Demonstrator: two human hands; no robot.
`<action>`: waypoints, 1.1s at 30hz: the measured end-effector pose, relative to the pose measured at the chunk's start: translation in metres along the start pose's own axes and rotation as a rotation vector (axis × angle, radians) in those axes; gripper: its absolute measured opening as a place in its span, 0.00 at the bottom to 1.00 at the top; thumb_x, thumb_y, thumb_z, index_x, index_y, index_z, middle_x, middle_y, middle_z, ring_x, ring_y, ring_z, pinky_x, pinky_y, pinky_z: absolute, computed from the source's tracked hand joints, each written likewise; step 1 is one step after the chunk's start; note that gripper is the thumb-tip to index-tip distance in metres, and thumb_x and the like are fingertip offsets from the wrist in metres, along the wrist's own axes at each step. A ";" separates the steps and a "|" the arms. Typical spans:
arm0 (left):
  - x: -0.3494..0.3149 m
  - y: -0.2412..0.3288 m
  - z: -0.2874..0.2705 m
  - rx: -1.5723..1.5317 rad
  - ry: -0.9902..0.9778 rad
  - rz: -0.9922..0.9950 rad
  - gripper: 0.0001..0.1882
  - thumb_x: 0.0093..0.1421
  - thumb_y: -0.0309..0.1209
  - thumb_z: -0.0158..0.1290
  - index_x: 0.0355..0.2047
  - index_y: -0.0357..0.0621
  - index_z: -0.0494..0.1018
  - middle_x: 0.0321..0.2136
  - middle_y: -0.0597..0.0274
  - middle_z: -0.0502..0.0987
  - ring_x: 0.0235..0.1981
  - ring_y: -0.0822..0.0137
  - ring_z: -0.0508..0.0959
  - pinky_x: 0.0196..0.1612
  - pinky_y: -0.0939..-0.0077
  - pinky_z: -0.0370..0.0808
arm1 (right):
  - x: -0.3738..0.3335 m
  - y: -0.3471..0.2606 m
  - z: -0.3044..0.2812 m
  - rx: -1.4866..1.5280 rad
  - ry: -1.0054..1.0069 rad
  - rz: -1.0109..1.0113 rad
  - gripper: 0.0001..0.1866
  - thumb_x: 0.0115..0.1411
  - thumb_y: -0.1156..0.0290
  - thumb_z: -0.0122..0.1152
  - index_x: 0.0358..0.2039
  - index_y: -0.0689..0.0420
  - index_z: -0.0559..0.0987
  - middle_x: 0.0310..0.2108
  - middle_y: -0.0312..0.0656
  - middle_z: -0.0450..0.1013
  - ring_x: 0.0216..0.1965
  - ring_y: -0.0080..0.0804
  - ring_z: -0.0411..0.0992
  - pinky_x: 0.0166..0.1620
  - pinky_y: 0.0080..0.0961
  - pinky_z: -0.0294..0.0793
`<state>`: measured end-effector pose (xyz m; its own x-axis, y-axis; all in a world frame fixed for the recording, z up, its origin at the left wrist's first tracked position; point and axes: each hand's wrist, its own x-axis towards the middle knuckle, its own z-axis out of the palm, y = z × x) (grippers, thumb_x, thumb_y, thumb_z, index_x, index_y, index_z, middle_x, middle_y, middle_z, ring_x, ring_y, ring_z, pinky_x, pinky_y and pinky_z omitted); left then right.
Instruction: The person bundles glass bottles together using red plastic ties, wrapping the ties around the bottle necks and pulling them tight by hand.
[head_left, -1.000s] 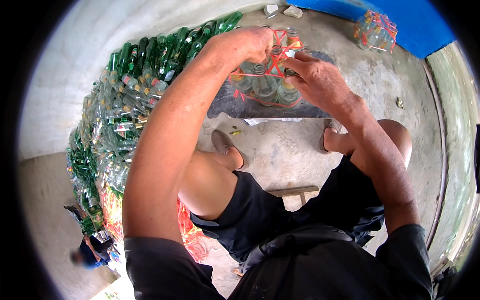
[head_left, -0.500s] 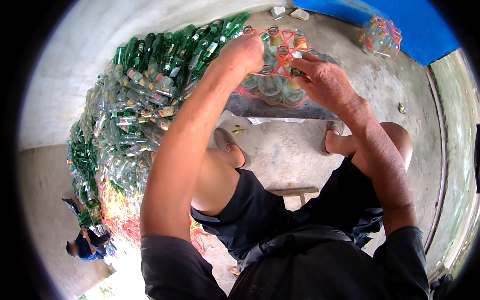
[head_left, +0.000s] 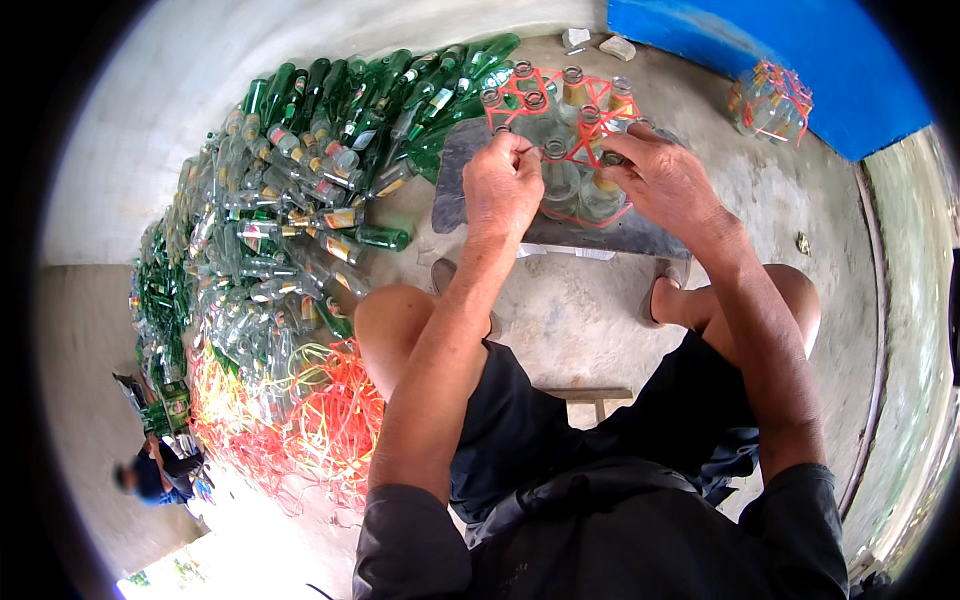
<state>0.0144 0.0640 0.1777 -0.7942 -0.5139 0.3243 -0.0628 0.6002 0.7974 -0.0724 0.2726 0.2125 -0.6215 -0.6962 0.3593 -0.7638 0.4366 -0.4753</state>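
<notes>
Clear glass bottles stand upright in a cluster on a dark low board. Red plastic strap criss-crosses between their necks, and another band circles them lower down. At the cluster's near left, my left hand is closed in a pinch beside a bottle neck; its fingertips hide what they grip. My right hand has its thumb and fingers curled round the neck of a near-right bottle. Part of that bottle is hidden behind the hand.
A large heap of green and clear bottles lies to the left. Tangled red and yellow straps spread nearer. One tied bottle bundle stands by a blue panel. Stones lie at the back. Another person is far left.
My left hand has moved nearer to me, from the cluster's far left to its near left, uncovering bottle necks there. My right hand stays at the near-right bottle. The view has shifted slightly.
</notes>
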 end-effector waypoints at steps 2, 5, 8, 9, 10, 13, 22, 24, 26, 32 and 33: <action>-0.006 -0.003 0.006 -0.073 0.040 -0.023 0.04 0.61 0.24 0.60 0.33 0.35 0.80 0.20 0.59 0.82 0.20 0.78 0.76 0.26 0.75 0.72 | 0.000 0.001 -0.001 0.026 -0.001 -0.011 0.14 0.61 0.73 0.64 0.48 0.55 0.80 0.40 0.46 0.76 0.37 0.51 0.78 0.39 0.42 0.77; -0.010 -0.008 0.015 -0.239 0.068 -0.130 0.05 0.62 0.23 0.60 0.36 0.33 0.80 0.20 0.62 0.81 0.21 0.81 0.73 0.24 0.77 0.70 | 0.002 -0.001 -0.002 0.049 -0.004 0.010 0.13 0.61 0.73 0.65 0.47 0.55 0.81 0.40 0.46 0.76 0.36 0.50 0.78 0.39 0.40 0.77; -0.018 -0.016 0.017 -0.392 0.090 -0.272 0.08 0.59 0.27 0.62 0.35 0.32 0.81 0.22 0.54 0.83 0.22 0.69 0.81 0.30 0.69 0.77 | 0.006 -0.009 -0.001 0.065 -0.028 0.005 0.13 0.61 0.75 0.66 0.47 0.57 0.81 0.40 0.47 0.76 0.35 0.47 0.79 0.38 0.38 0.77; -0.020 -0.018 0.015 -0.366 0.111 -0.243 0.09 0.59 0.28 0.62 0.34 0.32 0.81 0.22 0.54 0.82 0.22 0.68 0.80 0.30 0.69 0.77 | 0.006 -0.012 0.001 0.086 -0.031 0.029 0.13 0.60 0.74 0.66 0.47 0.56 0.81 0.40 0.47 0.77 0.36 0.48 0.79 0.39 0.39 0.77; -0.022 -0.017 0.017 -0.339 0.134 -0.217 0.09 0.59 0.29 0.62 0.34 0.33 0.81 0.22 0.54 0.82 0.22 0.68 0.80 0.30 0.69 0.77 | 0.004 -0.012 0.001 0.108 -0.037 0.050 0.14 0.60 0.74 0.66 0.47 0.55 0.81 0.40 0.47 0.77 0.37 0.48 0.79 0.40 0.39 0.77; -0.022 -0.026 0.024 -0.325 0.175 -0.198 0.12 0.60 0.33 0.63 0.33 0.33 0.83 0.23 0.62 0.81 0.26 0.75 0.76 0.31 0.73 0.74 | 0.004 0.000 0.008 0.130 -0.026 0.002 0.14 0.60 0.76 0.66 0.47 0.56 0.81 0.38 0.48 0.77 0.36 0.47 0.79 0.39 0.37 0.76; -0.025 -0.032 0.032 -0.968 0.106 -0.478 0.06 0.62 0.25 0.63 0.33 0.33 0.79 0.24 0.67 0.78 0.22 0.80 0.72 0.23 0.81 0.66 | 0.005 -0.006 0.007 0.115 -0.106 0.017 0.17 0.62 0.80 0.63 0.52 0.59 0.78 0.40 0.45 0.76 0.36 0.36 0.78 0.43 0.30 0.76; -0.024 -0.032 0.032 -1.001 0.104 -0.478 0.05 0.62 0.23 0.63 0.33 0.34 0.79 0.24 0.67 0.78 0.22 0.80 0.72 0.23 0.81 0.66 | 0.006 -0.003 0.009 0.131 -0.106 0.014 0.17 0.62 0.81 0.63 0.52 0.59 0.78 0.40 0.45 0.75 0.37 0.34 0.78 0.43 0.30 0.76; -0.023 -0.031 0.033 -1.042 0.096 -0.490 0.04 0.63 0.23 0.63 0.32 0.34 0.79 0.23 0.67 0.78 0.21 0.80 0.72 0.23 0.80 0.65 | 0.007 0.004 0.012 0.161 -0.094 0.009 0.17 0.62 0.82 0.63 0.52 0.59 0.78 0.40 0.44 0.75 0.37 0.33 0.77 0.43 0.29 0.76; -0.022 -0.034 0.034 -1.119 0.076 -0.481 0.03 0.63 0.22 0.62 0.32 0.37 0.78 0.22 0.68 0.76 0.21 0.80 0.70 0.22 0.80 0.64 | 0.008 0.006 0.011 0.146 -0.112 0.031 0.17 0.62 0.82 0.63 0.52 0.60 0.78 0.40 0.43 0.75 0.37 0.32 0.77 0.44 0.29 0.76; -0.022 -0.035 0.036 -1.122 0.072 -0.476 0.03 0.63 0.22 0.62 0.32 0.37 0.78 0.22 0.69 0.75 0.20 0.80 0.70 0.22 0.80 0.64 | 0.008 0.006 0.011 0.147 -0.112 0.029 0.17 0.62 0.82 0.63 0.52 0.60 0.78 0.40 0.43 0.75 0.37 0.32 0.77 0.44 0.29 0.76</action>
<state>0.0124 0.0762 0.1250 -0.7967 -0.5922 -0.1211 0.2464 -0.5012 0.8295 -0.0806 0.2634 0.2037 -0.6133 -0.7472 0.2563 -0.7073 0.3750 -0.5992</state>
